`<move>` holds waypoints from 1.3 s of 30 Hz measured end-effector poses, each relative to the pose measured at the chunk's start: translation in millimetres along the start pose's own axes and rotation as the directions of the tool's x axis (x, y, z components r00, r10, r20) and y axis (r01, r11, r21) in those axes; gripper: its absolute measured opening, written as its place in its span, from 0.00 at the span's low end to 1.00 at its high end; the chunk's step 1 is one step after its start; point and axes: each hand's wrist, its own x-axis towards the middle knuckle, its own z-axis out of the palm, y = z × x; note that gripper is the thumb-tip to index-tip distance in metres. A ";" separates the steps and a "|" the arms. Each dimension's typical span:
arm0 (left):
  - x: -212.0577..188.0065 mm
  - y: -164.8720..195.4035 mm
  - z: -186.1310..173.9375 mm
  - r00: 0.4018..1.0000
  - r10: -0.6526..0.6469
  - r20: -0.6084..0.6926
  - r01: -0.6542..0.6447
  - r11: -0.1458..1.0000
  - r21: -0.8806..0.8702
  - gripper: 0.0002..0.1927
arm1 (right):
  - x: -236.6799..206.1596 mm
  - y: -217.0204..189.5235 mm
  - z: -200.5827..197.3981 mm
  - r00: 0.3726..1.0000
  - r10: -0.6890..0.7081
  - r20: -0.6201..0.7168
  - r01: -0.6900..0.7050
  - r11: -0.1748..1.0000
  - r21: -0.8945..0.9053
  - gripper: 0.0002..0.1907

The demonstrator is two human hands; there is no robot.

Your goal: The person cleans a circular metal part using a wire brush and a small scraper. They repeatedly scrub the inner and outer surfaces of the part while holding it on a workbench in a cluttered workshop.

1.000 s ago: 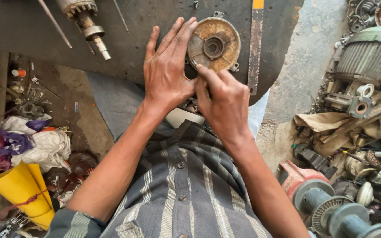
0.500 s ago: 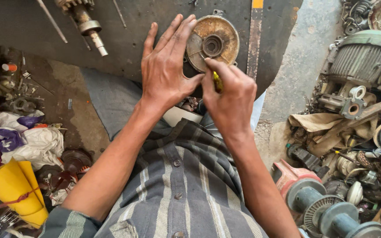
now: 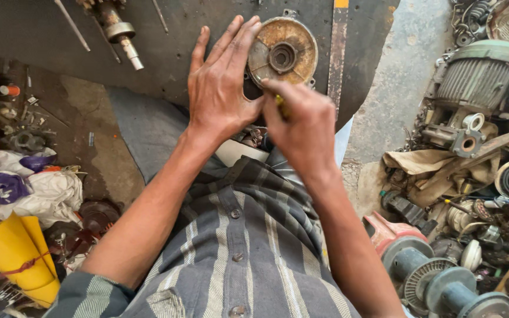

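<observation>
the left hand [image 3: 222, 88] lies flat, fingers extended, against the left edge of the round rusty end cover [image 3: 283, 53], upper centre of the frame. the cover rests on the dark counter [image 3: 178, 41], hub recess facing up. the right hand [image 3: 301, 121], just below the cover, is clenched around a small yellow-handled tool [image 3: 279, 101], probably a screwdriver; its tip is hidden. the cover is already separate from any motor body. whether a fastener remains at its lower edge cannot be determined. a shaft [image 3: 119, 32] lies upper left; a ribbed green motor [image 3: 481, 73] stands upper right.
</observation>
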 end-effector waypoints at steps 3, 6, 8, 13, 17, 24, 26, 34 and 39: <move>-0.3 0.7 -0.8 1.000 0.007 -0.021 -0.007 1.000 -0.011 0.48 | -0.4 1.4 -0.4 1.000 0.001 -0.020 0.000 1.000 0.031 0.08; -0.7 1.0 -1.5 1.000 0.004 -0.007 -0.004 1.000 -0.016 0.49 | -3.5 2.6 0.4 1.000 0.002 0.018 -0.002 1.000 -0.022 0.09; -0.8 1.3 -1.6 1.000 0.005 -0.006 -0.005 1.000 -0.011 0.49 | -4.7 3.7 1.0 0.997 0.050 -0.055 -0.048 0.999 0.025 0.07; -1.3 1.2 -1.7 1.000 0.003 0.007 -0.003 1.000 -0.017 0.49 | -6.8 4.3 2.0 0.999 0.030 -0.029 -0.031 0.998 -0.048 0.07; -2.8 0.1 -0.9 1.000 0.018 -0.015 -0.018 1.000 0.015 0.47 | -8.5 3.8 2.8 0.999 -0.043 0.018 0.043 0.998 -0.052 0.10; -2.6 0.6 -1.8 1.000 0.023 0.008 -0.023 1.000 -0.003 0.49 | -3.8 7.2 -3.3 0.999 -0.010 0.043 0.011 1.000 -0.004 0.08; -1.7 0.9 -5.8 0.999 0.015 0.044 -0.014 0.999 -0.028 0.51 | 0.6 6.8 -10.3 0.999 0.025 0.033 -0.027 0.997 0.078 0.07; 9.3 -6.2 -13.8 0.988 0.032 0.151 -0.020 0.997 -0.077 0.57 | 8.9 -5.1 -26.3 0.981 0.051 0.186 -0.053 0.999 0.002 0.09; 4.1 -6.8 -5.1 0.995 0.031 0.093 -0.026 0.998 -0.051 0.52 | 5.2 1.0 -11.7 0.986 0.025 0.166 -0.030 0.999 0.028 0.07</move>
